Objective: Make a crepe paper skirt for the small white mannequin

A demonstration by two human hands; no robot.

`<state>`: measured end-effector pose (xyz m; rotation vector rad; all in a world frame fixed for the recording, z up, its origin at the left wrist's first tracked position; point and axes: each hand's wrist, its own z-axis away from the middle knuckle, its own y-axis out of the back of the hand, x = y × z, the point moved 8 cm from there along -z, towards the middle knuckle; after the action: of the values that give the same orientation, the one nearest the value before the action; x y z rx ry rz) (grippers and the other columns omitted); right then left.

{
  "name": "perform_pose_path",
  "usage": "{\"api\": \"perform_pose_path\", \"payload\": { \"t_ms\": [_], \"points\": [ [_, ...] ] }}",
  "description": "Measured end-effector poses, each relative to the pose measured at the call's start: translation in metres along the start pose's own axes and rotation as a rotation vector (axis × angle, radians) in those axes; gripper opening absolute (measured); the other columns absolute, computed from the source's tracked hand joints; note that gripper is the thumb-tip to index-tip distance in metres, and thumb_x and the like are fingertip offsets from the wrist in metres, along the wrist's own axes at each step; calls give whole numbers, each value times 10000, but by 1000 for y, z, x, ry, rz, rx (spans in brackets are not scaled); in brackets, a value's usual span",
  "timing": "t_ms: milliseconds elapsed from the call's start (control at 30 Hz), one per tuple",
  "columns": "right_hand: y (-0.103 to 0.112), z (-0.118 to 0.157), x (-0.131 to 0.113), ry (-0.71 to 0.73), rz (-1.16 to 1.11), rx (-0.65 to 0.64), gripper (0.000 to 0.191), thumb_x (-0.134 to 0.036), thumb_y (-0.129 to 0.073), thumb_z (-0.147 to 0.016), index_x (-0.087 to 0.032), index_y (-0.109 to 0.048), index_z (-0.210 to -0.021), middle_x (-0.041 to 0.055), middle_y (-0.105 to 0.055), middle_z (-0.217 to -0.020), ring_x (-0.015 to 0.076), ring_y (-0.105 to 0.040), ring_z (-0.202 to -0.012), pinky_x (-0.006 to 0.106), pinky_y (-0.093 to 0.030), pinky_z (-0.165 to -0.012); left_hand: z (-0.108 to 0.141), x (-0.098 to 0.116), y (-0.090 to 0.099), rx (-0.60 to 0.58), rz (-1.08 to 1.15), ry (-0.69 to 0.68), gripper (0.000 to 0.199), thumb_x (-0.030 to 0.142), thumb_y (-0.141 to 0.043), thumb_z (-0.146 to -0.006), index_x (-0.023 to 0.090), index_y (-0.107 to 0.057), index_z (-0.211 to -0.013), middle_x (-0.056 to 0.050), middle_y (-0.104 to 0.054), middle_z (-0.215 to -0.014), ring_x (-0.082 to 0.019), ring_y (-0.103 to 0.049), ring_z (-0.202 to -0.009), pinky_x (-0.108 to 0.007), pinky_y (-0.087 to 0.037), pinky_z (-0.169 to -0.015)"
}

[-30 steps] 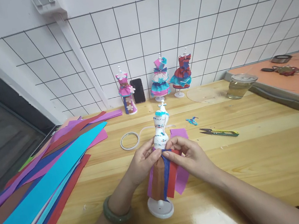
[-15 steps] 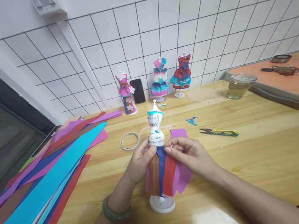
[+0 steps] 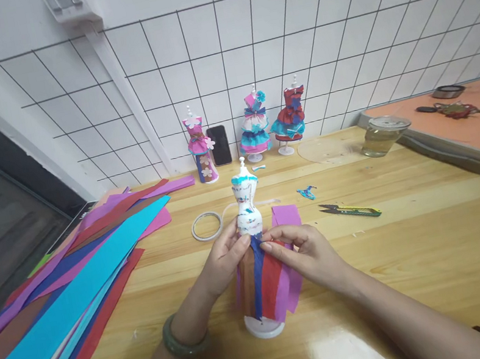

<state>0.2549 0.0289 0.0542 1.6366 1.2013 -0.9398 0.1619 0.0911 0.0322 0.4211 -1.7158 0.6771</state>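
Observation:
A small white dress form (image 3: 247, 206) stands upright on a round white base (image 3: 266, 326) in front of me. Coloured marks run across its bodice, with blue trim at the top. Around its lower half hangs a paper skirt (image 3: 270, 285) of brown, blue, red and purple strips. My left hand (image 3: 226, 259) pinches the skirt's top edge at the left hip. On the other side, my right hand (image 3: 303, 252) pinches the same edge near the blue and red strips. Behind the right hand lies a purple paper strip (image 3: 286, 214).
Coloured paper strips (image 3: 99, 278) spread over the table's left side. A tape roll (image 3: 207, 226), snips (image 3: 350, 211) and blue scraps (image 3: 306, 193) lie around the form. Dressed mini forms (image 3: 253, 124), a phone (image 3: 219, 145) and a lidded cup (image 3: 384, 135) stand further back.
The dress form has turned slightly and now stands straighter, its base a little further right. Both hands stay at the skirt's top edge, the right thumb and finger shifted slightly.

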Motion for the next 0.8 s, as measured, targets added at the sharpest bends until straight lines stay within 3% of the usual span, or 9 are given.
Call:
{"api": "perform_pose_path", "payload": {
  "t_ms": [133,333,800],
  "points": [
    [-3,0,-2,14,-32,-35,138,-297,-561,-810,-187,-643,-816,34,-666,-791,153,-595,-718,277,-478,-665,0,2,-3,-19,-26,-7,446,309,-543,-805,192,-480,-1231,-74,-580,-1160,-228,-525,-1056,-301,-397,-874],
    [-1,-1,6,-17,-105,12,132,-294,-591,-790,-193,-648,-850,35,-681,-843,162,-613,-778,299,-481,-723,1,4,-4,-20,-79,-17,457,315,-532,-810,183,-470,-1243,-79,-571,-1170,-237,-513,-1073,-315,-384,-901],
    [-1,-1,16,-130,-202,75,195,-349,-628,-754,-169,-555,-770,-10,-580,-644,93,-536,-581,222,-423,-532,1,3,-7,-44,-87,-34,426,276,-520,-821,180,-475,-1234,-72,-536,-1219,-227,-448,-1162,-299,-356,-950]
  ]
}}
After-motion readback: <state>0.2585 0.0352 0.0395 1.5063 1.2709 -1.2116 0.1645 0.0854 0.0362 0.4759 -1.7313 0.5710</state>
